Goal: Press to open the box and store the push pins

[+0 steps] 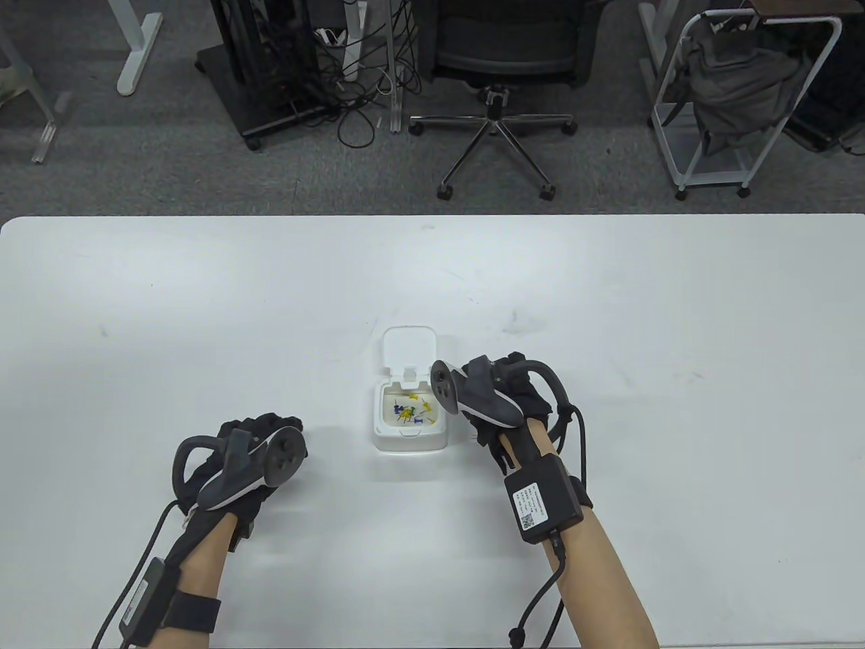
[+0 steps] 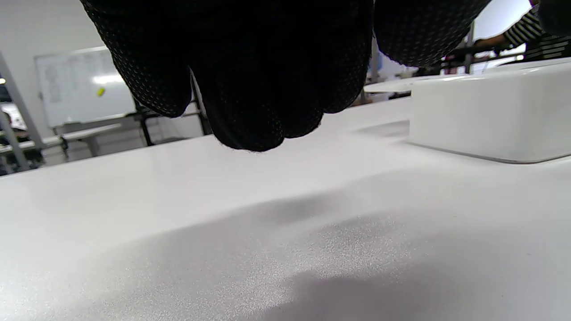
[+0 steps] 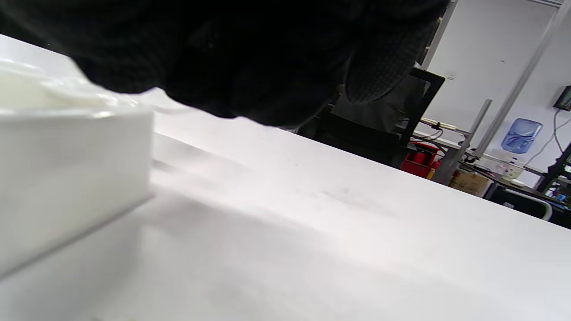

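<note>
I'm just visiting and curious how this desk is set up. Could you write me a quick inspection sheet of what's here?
Surface: white table, a few faint scuff marks.
Job's things: small white box, lid flipped open; coloured push pins inside.
Clutter: nothing seen.
Grippers: left hand left of the box, apart from it; right hand close beside the box's right edge; contact unclear.
Cables: glove cables trail along both forearms.
Surroundings: office chair, white cart, floor cables.
</note>
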The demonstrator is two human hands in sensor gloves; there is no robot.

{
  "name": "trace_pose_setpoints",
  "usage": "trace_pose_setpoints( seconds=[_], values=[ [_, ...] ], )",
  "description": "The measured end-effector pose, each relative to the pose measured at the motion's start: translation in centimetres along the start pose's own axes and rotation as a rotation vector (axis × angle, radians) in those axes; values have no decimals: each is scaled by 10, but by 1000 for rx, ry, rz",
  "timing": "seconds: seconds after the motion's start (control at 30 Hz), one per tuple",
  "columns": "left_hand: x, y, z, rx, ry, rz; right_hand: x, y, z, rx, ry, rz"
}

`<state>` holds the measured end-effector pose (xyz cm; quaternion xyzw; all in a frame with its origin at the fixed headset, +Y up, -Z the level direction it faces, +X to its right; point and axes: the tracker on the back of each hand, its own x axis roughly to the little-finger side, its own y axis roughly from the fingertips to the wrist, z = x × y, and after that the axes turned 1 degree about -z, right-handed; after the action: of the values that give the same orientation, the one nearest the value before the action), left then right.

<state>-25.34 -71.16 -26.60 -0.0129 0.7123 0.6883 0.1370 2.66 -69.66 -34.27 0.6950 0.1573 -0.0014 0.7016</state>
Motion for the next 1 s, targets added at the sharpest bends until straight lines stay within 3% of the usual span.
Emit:
trace_pose_setpoints(
  seconds=[0.6,1.0],
  values=[
    [-3,1,1,-7,-2,-7,-52,-7,-12,21,-12,-99],
    [-1,2,1,-15,-6,-4,-44,-2,-12,32,-24,-86]
  ],
)
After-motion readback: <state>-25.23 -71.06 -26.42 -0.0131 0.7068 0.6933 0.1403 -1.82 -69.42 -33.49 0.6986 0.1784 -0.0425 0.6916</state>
